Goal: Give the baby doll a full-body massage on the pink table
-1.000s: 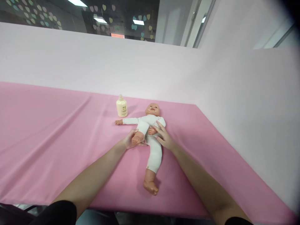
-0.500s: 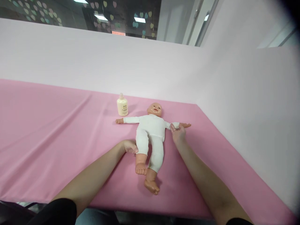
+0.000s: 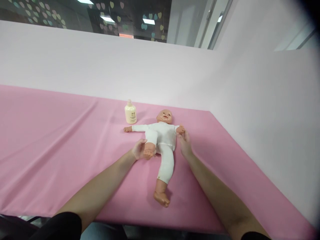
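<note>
A baby doll (image 3: pixel 166 133) with a white cloth body lies on its back, head toward the wall. My left hand (image 3: pixel 139 149) grips its leg on the left side, which is bent up toward the belly; some of my fingers are hidden behind that leg. At the doll's other side, my right hand (image 3: pixel 185 141) holds the arm near its small hand, and the arm is folded in close to the body. The doll's other leg (image 3: pixel 166 166) lies stretched toward me. Its other arm (image 3: pixel 140 128) points out to the left.
A pale yellow pump bottle (image 3: pixel 130 114) stands upright beyond the doll's outstretched arm. Under everything is a pink padded surface (image 3: pixel 62 150) with creases at left. A white wall (image 3: pixel 112 66) borders it at the back and right, with a window (image 3: pixel 132 20) above.
My left hand has raised the doll's leg and bent it toward the belly. My right hand has brought the doll's outstretched arm inward, folding it beside the body.
</note>
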The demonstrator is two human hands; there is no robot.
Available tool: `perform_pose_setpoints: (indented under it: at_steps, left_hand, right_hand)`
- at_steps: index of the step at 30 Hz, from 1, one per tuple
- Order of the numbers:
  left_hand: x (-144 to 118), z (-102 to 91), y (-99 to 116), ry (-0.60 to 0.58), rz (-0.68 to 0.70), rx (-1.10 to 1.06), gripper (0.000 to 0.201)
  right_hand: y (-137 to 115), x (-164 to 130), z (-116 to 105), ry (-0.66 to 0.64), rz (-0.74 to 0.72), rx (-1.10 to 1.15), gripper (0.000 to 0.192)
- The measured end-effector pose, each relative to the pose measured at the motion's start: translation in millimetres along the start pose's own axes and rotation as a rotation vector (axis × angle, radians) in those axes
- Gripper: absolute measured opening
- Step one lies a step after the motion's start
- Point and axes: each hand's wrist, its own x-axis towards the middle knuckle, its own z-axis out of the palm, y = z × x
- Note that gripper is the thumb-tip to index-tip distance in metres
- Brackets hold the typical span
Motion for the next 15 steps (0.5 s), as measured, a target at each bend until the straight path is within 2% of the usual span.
perform_pose_setpoints:
  at_steps: [3, 6, 8, 11, 15]
  left_hand:
    - [3, 0.8, -2, -0.009, 0.05, -0.065, 0.042]
    - [6, 1.4, -5, 0.049, 0.057, -0.048, 0.037]
    - [8, 1.3, -7, 0.096, 0.065, -0.032, 0.034]
    - [12, -0.5, -8, 0.126, 0.094, -0.026, 0.032]
    - [11, -6.7, -9, 0.07, 0.042, -0.003, 0.036]
  right_hand:
    - [-4, -10, 4, -0.3, -0.128, -0.289, 0.044]
    - [-12, -15, 4, -0.555, -0.198, -0.494, 0.038]
    - [-16, -15, 3, -0.621, -0.219, -0.556, 0.039]
    - [-20, -14, 2, -0.645, -0.24, -0.591, 0.04]
    - [-19, -13, 2, -0.63, -0.23, -0.573, 0.04]
